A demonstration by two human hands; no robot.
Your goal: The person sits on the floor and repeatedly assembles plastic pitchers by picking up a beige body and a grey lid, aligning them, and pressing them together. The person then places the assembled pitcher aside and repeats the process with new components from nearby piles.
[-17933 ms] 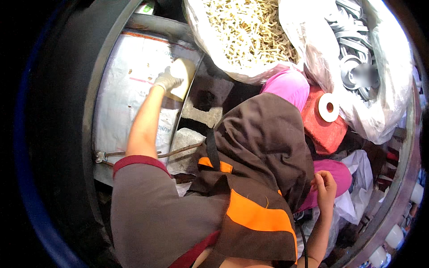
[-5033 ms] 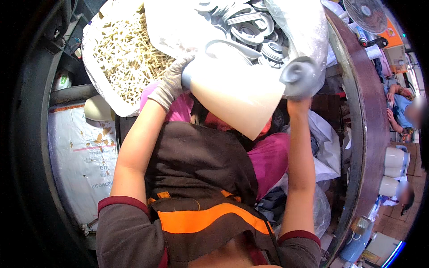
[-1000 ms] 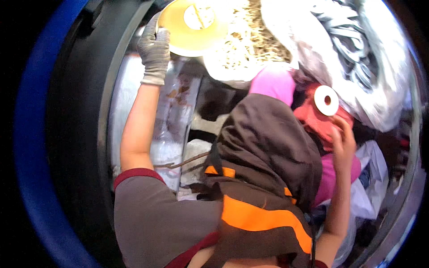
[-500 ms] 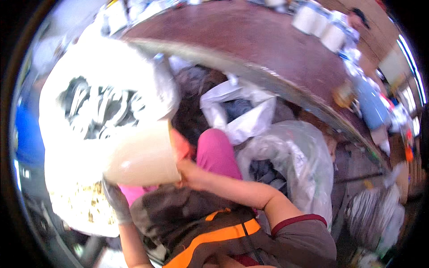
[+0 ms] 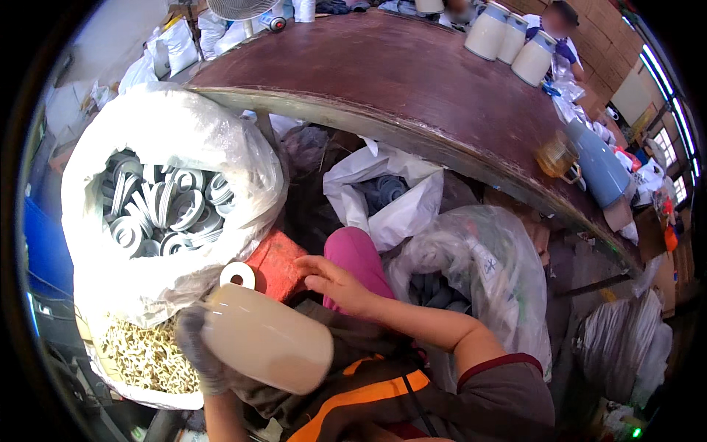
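Shell: wide cream-beige tube [image 5: 266,340], lower middle of frame, left of centre, held up over the apron [image 5: 335,390].
Shell finish: smooth, glossy – thin white glints near its upper-left end, plain colour along the side, darker tan patch of shade toward the lower right.
Shell shape: rounded corners at the lower-right end; upper-left end slightly blurred, yellowish at the edge. Cannot tell whether either end is closed.
Shell tilt: lies aslant, upper left to lower right.
Left hand: gray-gloved [image 5: 197,348], fingers clamped on the shell's left end; part of the grip is blurred.
Right hand: bare [image 5: 335,283], fingers a little apart, gripping nothing, above the shell and beside the pink knee [image 5: 355,261]. Fingertips at the edge of the red block [image 5: 274,264] – contact cannot be told.
Ring: white, flat, round hole [image 5: 226,275], at the red block's left edge, just above the shell.
Big bag: whitish plastic [image 5: 195,118], left of frame, full of gray round parts [image 5: 166,202].
Tan bits: small pieces in a heap [image 5: 151,357], lower left, next to the glove.
Other bags: white one [image 5: 421,195] at centre, clear one [image 5: 490,272] right of it, dark gray parts in both.
Table: dark red top [image 5: 390,66], across the upper frame; cream canisters [image 5: 532,60] upper right.
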